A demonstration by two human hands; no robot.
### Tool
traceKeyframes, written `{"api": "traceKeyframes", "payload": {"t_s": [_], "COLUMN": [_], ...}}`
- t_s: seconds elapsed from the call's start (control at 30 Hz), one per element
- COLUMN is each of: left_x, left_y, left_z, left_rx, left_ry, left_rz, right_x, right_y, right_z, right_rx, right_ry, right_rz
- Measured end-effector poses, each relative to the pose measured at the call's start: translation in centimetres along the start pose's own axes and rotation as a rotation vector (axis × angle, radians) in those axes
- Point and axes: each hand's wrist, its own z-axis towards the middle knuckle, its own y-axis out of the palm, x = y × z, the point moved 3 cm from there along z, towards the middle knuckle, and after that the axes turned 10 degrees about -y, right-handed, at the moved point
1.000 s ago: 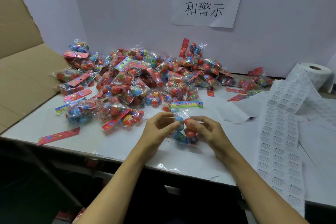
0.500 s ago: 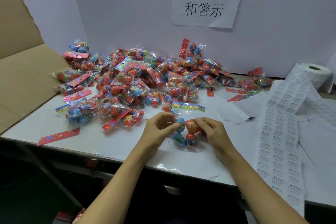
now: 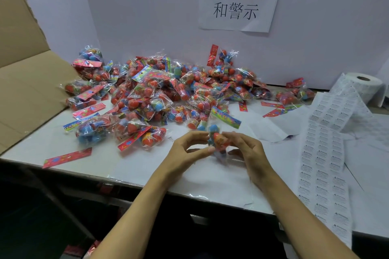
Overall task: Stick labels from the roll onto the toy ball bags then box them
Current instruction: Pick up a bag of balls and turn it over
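Observation:
A clear toy ball bag (image 3: 216, 140) with red and blue balls and a bright header card is held above the white table (image 3: 147, 166) near its front edge. My left hand (image 3: 187, 149) pinches its left side with thumb and fingers curled. My right hand (image 3: 246, 149) grips its right side. A big pile of bagged toy balls (image 3: 160, 94) covers the table behind the hands. The label roll (image 3: 364, 86) stands at the far right, and its label strip (image 3: 328, 149) runs down the table to the front edge.
An open cardboard box (image 3: 27, 90) sits at the left, its flap against the table edge. A white back wall carries a printed paper sign (image 3: 240, 0). Loose red header cards (image 3: 67, 156) lie on the table. White backing paper (image 3: 280, 126) lies beside the strip.
The bag has been turned and lifted slightly between both hands; its header card now tilts to the right. The hands have spread a little apart.

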Motion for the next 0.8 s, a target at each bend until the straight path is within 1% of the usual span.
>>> {"api": "traceKeyframes", "payload": {"t_s": [0.1, 0.2, 0.27, 0.37, 0.43, 0.5, 0.63, 0.7, 0.8], "left_x": [0.1, 0.2, 0.2, 0.0, -0.1, -0.2, -0.2, 0.0, 0.1], "left_y": [0.1, 0.3, 0.4, 0.4, 0.4, 0.4, 0.6, 0.5, 0.2], "left_z": [0.0, 0.0, 0.0, 0.0, 0.1, 0.2, 0.2, 0.0, -0.2], "left_rx": [-0.039, -0.061, -0.045, -0.027, -0.018, -0.011, -0.055, -0.043, -0.009], "left_ry": [-0.015, -0.042, -0.058, -0.133, -0.175, -0.183, -0.153, -0.124, -0.077], "left_rz": [-0.03, -0.005, -0.011, -0.094, -0.113, -0.098, -0.11, -0.107, -0.026], "right_x": [-0.2, -0.4, -0.2, 0.3, 0.5, 0.6, 0.7, 0.7, 0.8], "right_y": [0.1, 0.2, 0.1, -0.3, -0.5, -0.4, 0.3, 0.4, 0.2], "right_z": [-0.1, -0.2, -0.1, 0.2, 0.4, 0.5, 0.3, 0.3, 0.4], "right_rx": [-0.091, -0.096, -0.037, 0.099, 0.126, 0.069, -0.109, -0.116, -0.072], "right_ry": [-0.012, -0.002, -0.013, -0.001, 0.005, 0.005, -0.018, -0.029, -0.013], "right_rz": [-0.033, -0.056, -0.06, -0.064, -0.072, -0.071, -0.093, -0.1, -0.112]}}
